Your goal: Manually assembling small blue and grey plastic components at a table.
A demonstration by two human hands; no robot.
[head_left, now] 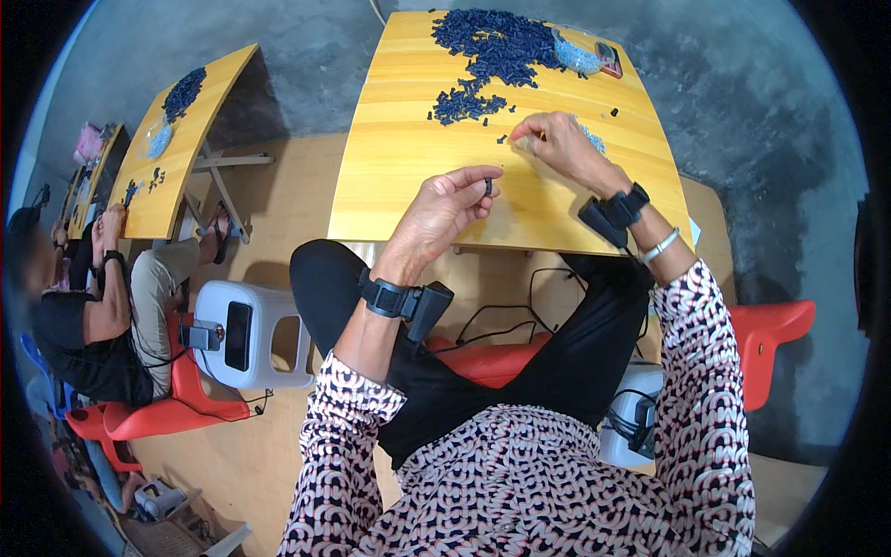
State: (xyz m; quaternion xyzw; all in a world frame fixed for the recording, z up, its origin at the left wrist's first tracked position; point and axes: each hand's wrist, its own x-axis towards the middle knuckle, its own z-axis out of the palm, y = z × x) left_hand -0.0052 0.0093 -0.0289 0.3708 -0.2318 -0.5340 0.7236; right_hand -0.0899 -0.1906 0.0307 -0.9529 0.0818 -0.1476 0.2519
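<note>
Between the thumb and forefinger of my left hand is a small dark plastic piece, held above the near part of the yellow wooden table. My right hand is closed in a pinch farther right; what its fingertips hold, if anything, I cannot make out. A loose dark piece lies just left of those fingertips. Partly hidden behind my right hand is a patch of small pale-blue parts. Beyond my hands, a small cluster of dark pieces joins a large heap of them.
A clear bowl of pale-blue parts and a red-and-black box stand at the far right. At left, another person works at a second yellow table. A white stool stands between us; black cables hang below my table.
</note>
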